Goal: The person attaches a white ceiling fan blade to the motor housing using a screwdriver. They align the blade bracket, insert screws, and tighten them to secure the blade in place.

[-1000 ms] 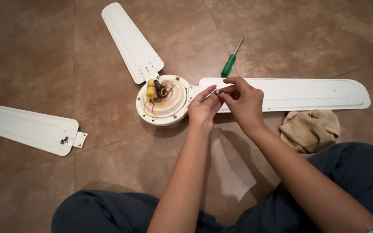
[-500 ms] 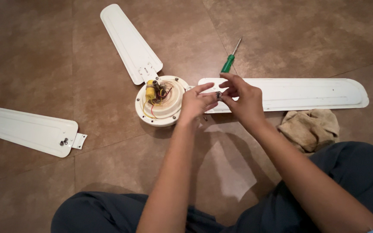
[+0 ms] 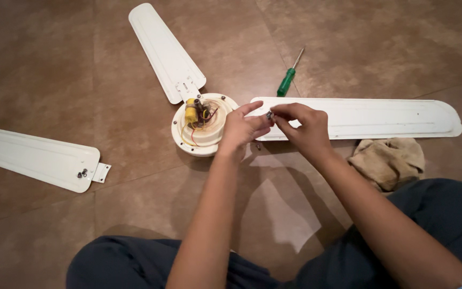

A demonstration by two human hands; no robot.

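Note:
A white ceiling fan lies taken apart on a brown tiled floor. Its round motor hub (image 3: 201, 134) shows a yellow capacitor and red wires on top. My left hand (image 3: 241, 130) and my right hand (image 3: 303, 130) meet just right of the hub, over the inner end of the right blade (image 3: 370, 116). Between the fingertips of both hands is a small metal screw (image 3: 268, 114). A second blade (image 3: 164, 51) lies up and left of the hub, its bracket touching the hub.
A third blade (image 3: 36, 159) lies apart at the left with small screws on its bracket end. A green-handled screwdriver (image 3: 289, 76) lies beyond the right blade. A crumpled tan cloth (image 3: 389, 160) sits by my right knee. My legs in dark trousers fill the bottom.
The view has shifted slightly. My hands stay together by the hub, and the fingers have worked the small screw at the right blade's inner end.

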